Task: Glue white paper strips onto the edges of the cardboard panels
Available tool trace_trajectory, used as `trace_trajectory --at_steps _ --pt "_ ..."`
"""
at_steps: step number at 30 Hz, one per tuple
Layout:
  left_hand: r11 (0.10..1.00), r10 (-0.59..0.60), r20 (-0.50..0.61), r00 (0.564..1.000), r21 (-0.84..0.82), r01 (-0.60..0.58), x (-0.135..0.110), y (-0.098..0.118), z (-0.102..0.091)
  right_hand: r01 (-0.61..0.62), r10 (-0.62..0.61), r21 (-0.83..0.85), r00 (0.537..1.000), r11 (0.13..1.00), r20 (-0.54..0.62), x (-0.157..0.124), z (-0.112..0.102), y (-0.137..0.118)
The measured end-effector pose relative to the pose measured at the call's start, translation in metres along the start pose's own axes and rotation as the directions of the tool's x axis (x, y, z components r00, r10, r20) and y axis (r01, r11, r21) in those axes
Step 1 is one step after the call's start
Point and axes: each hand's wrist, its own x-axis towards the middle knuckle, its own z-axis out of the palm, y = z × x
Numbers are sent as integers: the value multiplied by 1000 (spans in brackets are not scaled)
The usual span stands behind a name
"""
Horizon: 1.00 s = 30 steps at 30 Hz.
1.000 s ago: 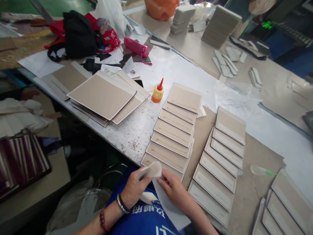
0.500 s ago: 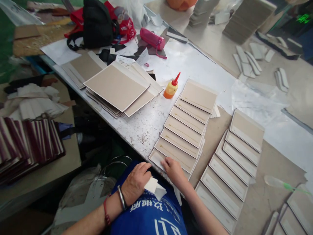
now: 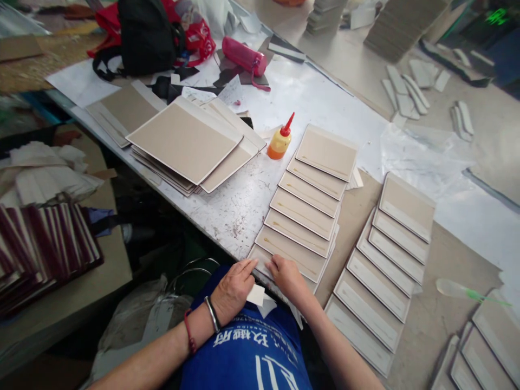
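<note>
My left hand (image 3: 233,287) rests at the near table edge with a folded white paper piece (image 3: 257,296) tucked under its palm, its fingers reaching onto the nearest card of an overlapping row of beige cards (image 3: 303,214). Beside it, my right hand (image 3: 287,275) lies flat with fingers spread on that same nearest card (image 3: 262,259). Thin yellow glue lines run across the cards in this row.
A yellow glue bottle with a red tip (image 3: 279,142) stands behind the row. A second overlapping row of cards (image 3: 385,260) lies to the right, larger boards (image 3: 184,141) to the left, a pink case (image 3: 242,55) and a black bag (image 3: 146,35) beyond.
Both hands came down from holding a white paper in the air onto the nearest card at the table edge. The paper now lies folded under my left hand.
</note>
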Motion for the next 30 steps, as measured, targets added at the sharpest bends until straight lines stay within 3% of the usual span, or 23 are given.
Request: trace_trajectory --at_steps 10,16,22,26,30 --pt "998 45 26 999 40 -46 3 -5 4 -43 43 -15 999 999 30 0 -1 -1" --pt "995 51 109 993 75 -60 4 -6 7 -64 67 -62 997 996 35 -11 -11 -1" --pt "989 62 187 980 123 -86 6 -7 5 -177 177 -30 984 984 22 -52 -27 48" --pt "981 105 199 974 138 -134 8 -8 3 -307 320 145 944 941 -78 -74 -18 77" --pt "971 143 230 963 155 -181 9 -8 0 -359 394 221 908 907 -142 -78 -3 81"
